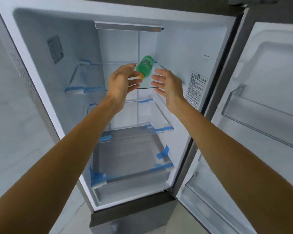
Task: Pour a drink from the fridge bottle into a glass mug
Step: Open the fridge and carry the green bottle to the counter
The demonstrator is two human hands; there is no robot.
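Green plastic bottle [145,66] lies on clear glass fridge shelf [108,76], orange cap toward nearer left hand [121,81]; both left and right hand [167,83] spread, empty.

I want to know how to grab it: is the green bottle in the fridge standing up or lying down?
Lying down. The green bottle rests on its side on the upper glass shelf, orange cap end toward the camera, between the two open hands.

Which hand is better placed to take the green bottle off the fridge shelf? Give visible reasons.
Probably the left hand. Its fingers already overlap the cap end of the green bottle lying on the glass shelf. The right hand is open and stands apart, right of the bottle.
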